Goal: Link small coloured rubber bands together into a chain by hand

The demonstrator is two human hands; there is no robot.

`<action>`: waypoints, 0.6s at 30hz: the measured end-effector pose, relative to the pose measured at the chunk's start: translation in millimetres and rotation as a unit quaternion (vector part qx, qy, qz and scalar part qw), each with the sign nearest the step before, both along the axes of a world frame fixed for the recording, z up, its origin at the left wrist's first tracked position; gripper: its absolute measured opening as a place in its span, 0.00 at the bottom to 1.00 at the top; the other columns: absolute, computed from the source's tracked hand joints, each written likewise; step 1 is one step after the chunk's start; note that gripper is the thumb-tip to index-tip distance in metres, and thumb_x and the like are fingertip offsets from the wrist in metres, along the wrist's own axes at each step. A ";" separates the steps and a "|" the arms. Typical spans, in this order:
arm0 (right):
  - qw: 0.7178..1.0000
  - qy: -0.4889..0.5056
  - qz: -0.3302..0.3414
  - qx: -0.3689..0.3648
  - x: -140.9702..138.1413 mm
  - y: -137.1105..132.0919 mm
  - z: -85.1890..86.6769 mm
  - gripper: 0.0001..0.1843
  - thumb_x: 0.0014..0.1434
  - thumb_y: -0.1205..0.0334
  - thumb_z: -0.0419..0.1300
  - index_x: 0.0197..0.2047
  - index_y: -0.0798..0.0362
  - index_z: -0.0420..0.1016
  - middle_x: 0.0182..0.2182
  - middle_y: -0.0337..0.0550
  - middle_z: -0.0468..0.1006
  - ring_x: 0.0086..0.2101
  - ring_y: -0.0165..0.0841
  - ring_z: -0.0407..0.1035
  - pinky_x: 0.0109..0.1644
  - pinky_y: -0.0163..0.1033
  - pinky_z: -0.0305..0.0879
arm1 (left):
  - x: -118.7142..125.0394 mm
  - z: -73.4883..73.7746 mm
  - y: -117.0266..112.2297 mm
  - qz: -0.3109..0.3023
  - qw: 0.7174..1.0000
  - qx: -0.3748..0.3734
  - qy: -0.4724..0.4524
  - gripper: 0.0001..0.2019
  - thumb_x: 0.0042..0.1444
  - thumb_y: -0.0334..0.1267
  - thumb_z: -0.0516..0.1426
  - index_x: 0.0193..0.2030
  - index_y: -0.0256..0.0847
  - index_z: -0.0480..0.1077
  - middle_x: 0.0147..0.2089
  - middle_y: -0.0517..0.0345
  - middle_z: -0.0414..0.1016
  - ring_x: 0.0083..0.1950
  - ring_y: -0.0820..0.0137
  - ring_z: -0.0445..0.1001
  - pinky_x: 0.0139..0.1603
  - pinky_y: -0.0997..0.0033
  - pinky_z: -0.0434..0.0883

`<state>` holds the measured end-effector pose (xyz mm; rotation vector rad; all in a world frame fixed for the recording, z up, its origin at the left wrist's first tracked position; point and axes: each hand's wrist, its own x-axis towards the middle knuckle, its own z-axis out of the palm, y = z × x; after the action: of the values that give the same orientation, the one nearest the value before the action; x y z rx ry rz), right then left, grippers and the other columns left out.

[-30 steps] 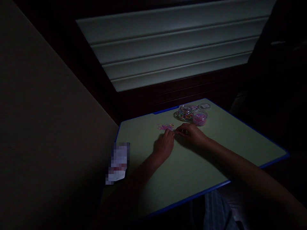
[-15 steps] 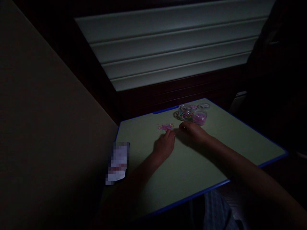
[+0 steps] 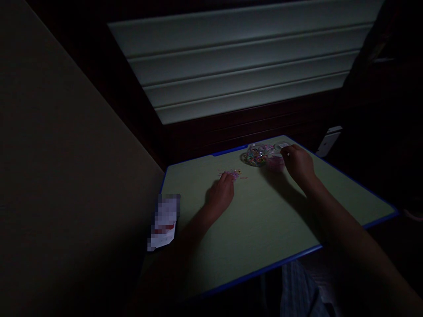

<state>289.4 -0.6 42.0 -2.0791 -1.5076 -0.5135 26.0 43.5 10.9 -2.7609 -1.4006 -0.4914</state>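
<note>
Pink rubber bands are lying in a loose scatter on the green desktop, well in from its blue edge. My left hand is resting against them, fingers curled down with the tips touching the scatter, though I cannot tell whether they are pinching anything. My right hand is hovering near the far corner, fingers bunched and thumb close beside them, just by a clear lid with a white label; I cannot tell if it is holding something. A clear tub of pink bands is sitting in its shadow, beside a clear tub of multicoloured bands. A blurred paper is lying at the desk's left edge.
</note>
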 end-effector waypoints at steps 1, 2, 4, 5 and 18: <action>1.000 -0.001 -0.002 -0.004 0.5 0.1 -0.6 0.16 0.60 0.63 0.47 0.39 0.55 0.76 0.36 0.49 0.75 0.32 0.34 0.66 0.31 0.36 0.49 | -2.1 1.0 3.1 0.011 1.000 -0.002 -0.001 0.13 0.64 0.36 0.42 0.48 0.43 0.64 0.51 0.54 0.66 0.46 0.70 0.71 0.48 0.72 0.66; 1.000 -0.002 -0.004 -0.010 0.9 0.1 -1.0 0.17 0.60 0.63 0.46 0.39 0.55 0.76 0.36 0.49 0.75 0.32 0.34 0.66 0.31 0.36 0.49 | -4.3 1.8 6.2 0.021 1.000 -0.004 0.002 0.13 0.64 0.35 0.42 0.48 0.43 0.64 0.50 0.54 0.67 0.46 0.70 0.71 0.48 0.72 0.66; 1.000 -0.003 -0.006 -0.022 1.0 -0.2 -1.3 0.18 0.60 0.62 0.46 0.40 0.55 0.76 0.37 0.49 0.76 0.32 0.34 0.66 0.30 0.36 0.49 | -8.4 2.4 11.8 0.045 0.999 -0.006 0.012 0.13 0.64 0.35 0.42 0.47 0.43 0.65 0.48 0.54 0.67 0.46 0.70 0.71 0.47 0.72 0.66; 1.000 -0.004 -0.006 -0.025 0.8 -0.4 -1.1 0.18 0.60 0.62 0.46 0.41 0.55 0.76 0.37 0.50 0.76 0.32 0.34 0.66 0.30 0.36 0.49 | -10.2 2.1 14.0 0.051 0.998 -0.005 0.018 0.13 0.64 0.35 0.42 0.47 0.42 0.65 0.48 0.53 0.67 0.46 0.69 0.71 0.47 0.71 0.66; 0.999 0.003 0.049 0.015 -15.5 -1.6 3.9 0.16 0.61 0.61 0.48 0.41 0.54 0.76 0.36 0.47 0.76 0.31 0.32 0.66 0.30 0.35 0.50 | -14.9 -8.8 23.7 0.057 0.989 0.033 0.133 0.16 0.65 0.36 0.39 0.49 0.40 0.65 0.49 0.51 0.65 0.42 0.69 0.71 0.39 0.71 0.68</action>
<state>273.9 -2.2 45.9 -1.9703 -1.5803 -0.4900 11.1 67.2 2.2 -2.5591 -1.4366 -0.1550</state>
